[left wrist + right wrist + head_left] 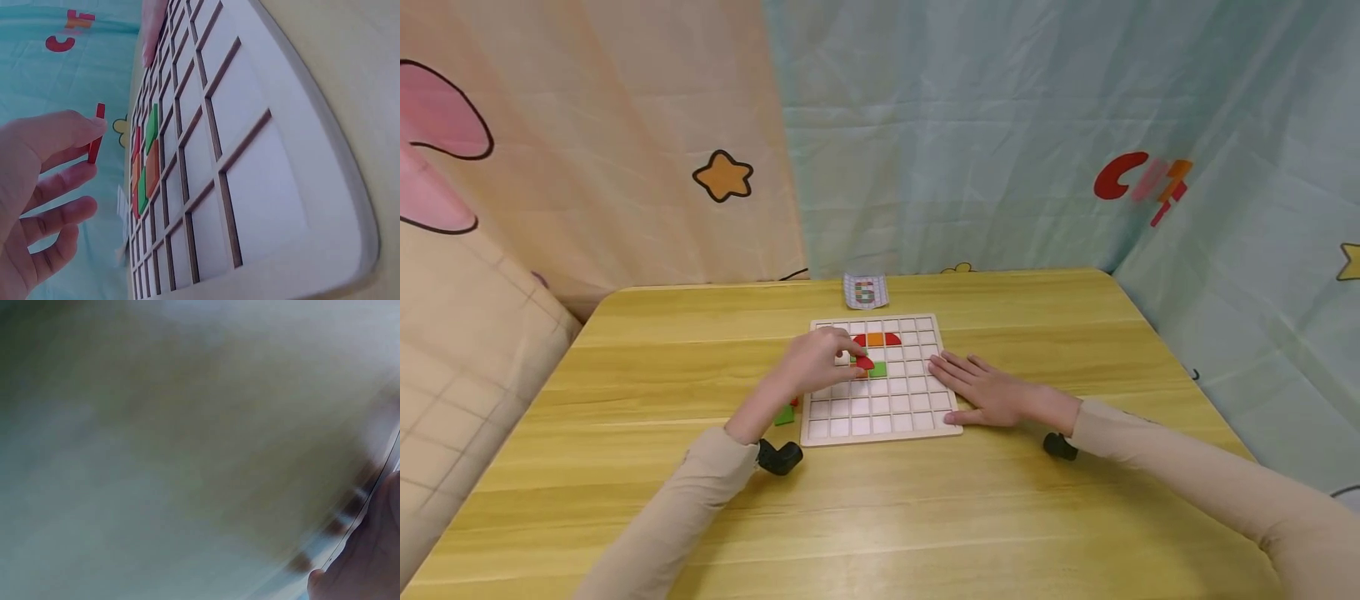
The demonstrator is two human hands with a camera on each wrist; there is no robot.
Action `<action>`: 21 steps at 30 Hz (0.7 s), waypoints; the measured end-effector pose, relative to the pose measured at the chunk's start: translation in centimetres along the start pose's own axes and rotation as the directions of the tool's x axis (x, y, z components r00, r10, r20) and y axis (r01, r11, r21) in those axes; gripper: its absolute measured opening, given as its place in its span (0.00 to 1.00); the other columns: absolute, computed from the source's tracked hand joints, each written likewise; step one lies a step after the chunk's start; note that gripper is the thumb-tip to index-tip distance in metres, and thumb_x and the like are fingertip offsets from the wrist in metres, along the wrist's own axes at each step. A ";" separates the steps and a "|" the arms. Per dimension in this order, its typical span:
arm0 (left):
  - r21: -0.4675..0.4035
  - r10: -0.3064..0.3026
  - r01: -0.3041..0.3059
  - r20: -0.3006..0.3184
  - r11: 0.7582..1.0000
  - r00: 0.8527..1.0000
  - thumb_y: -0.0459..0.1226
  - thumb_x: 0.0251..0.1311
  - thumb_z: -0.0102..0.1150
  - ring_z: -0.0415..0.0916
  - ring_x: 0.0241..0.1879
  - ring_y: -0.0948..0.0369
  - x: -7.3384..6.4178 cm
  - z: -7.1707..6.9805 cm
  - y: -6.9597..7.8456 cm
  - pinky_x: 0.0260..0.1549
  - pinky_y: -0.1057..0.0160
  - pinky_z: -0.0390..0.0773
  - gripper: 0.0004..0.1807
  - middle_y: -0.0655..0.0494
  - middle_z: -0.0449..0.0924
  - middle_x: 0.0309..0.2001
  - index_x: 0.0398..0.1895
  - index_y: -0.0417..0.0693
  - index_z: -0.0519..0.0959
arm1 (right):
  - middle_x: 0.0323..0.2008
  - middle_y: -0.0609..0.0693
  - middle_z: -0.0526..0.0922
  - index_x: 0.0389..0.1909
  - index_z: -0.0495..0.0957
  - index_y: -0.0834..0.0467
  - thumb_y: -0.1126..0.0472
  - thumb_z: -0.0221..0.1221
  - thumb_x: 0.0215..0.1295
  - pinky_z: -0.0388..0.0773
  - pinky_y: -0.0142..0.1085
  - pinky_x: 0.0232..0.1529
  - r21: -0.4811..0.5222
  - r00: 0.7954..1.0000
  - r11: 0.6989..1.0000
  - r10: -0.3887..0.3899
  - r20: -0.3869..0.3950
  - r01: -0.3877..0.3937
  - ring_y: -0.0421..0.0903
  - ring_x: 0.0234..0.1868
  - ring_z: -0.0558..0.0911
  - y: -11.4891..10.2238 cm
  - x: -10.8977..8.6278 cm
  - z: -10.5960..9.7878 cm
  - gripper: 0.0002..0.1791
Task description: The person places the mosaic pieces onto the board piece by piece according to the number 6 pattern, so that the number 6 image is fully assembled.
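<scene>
A pale wooden grid board (917, 406) lies on the table. My left hand (817, 360) is over its left part, pinching a red tile (96, 134) between thumb and forefinger, the other fingers loosely bent. In the left wrist view that tile is held up off the board. Set in the grid's upper half are an orange tile (876, 339) with a red rounded tile (892, 339) beside it, and a green tile (878, 369) lower down; the left hand partly covers others. My right hand (988, 392) rests with fingers extended on the board's right edge.
Behind the board lies a small card (865, 292) printed with a coloured block pattern. A loose green tile (784, 415) and a bit of red sit left of the board, partly behind the left wrist. A patterned curtain (925, 150) hangs beyond the table's far edge.
</scene>
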State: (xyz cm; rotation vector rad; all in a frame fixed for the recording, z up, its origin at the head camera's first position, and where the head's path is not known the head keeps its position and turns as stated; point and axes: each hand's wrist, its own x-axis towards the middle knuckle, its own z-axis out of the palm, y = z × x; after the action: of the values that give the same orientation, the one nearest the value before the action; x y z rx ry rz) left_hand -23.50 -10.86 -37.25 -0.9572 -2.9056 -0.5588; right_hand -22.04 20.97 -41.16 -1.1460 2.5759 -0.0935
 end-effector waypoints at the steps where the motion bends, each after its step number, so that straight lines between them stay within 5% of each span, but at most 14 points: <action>1: 0.000 0.007 -0.007 -0.001 1.000 1.000 0.46 0.53 0.69 0.78 0.44 0.58 0.2 0.2 0.1 0.39 0.60 0.77 0.15 0.57 0.84 0.42 0.43 0.53 0.86 | 0.78 0.48 0.33 0.77 0.34 0.52 0.31 0.39 0.68 0.40 0.55 0.74 -0.004 1.000 1.000 0.002 0.002 -0.002 0.50 0.78 0.35 0.0 0.0 0.0 0.47; 16: -0.016 0.012 -0.012 0.010 1.000 1.000 0.46 0.53 0.69 0.77 0.38 0.61 2.6 1.7 1.3 0.31 0.64 0.74 0.14 0.59 0.85 0.40 0.42 0.53 0.87 | 0.78 0.48 0.33 0.77 0.33 0.52 0.31 0.40 0.69 0.39 0.55 0.74 0.007 1.000 1.000 0.008 0.008 -0.008 0.49 0.78 0.34 -0.1 0.1 -0.2 0.47; 21: -0.023 0.001 0.000 0.038 1.000 0.999 0.47 0.53 0.69 0.79 0.43 0.60 3.2 2.1 1.6 0.36 0.61 0.77 0.13 0.59 0.86 0.42 0.41 0.54 0.87 | 0.78 0.48 0.33 0.77 0.33 0.52 0.31 0.39 0.69 0.39 0.55 0.74 0.007 1.000 1.000 0.006 0.009 -0.006 0.49 0.78 0.34 -0.1 0.0 -0.2 0.47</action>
State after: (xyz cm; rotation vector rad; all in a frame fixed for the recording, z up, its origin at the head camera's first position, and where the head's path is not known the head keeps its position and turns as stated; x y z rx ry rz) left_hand -25.00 -7.10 -38.20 -0.9823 -2.9387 -0.5818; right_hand -22.05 20.89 -40.91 -1.1331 2.5691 -0.0951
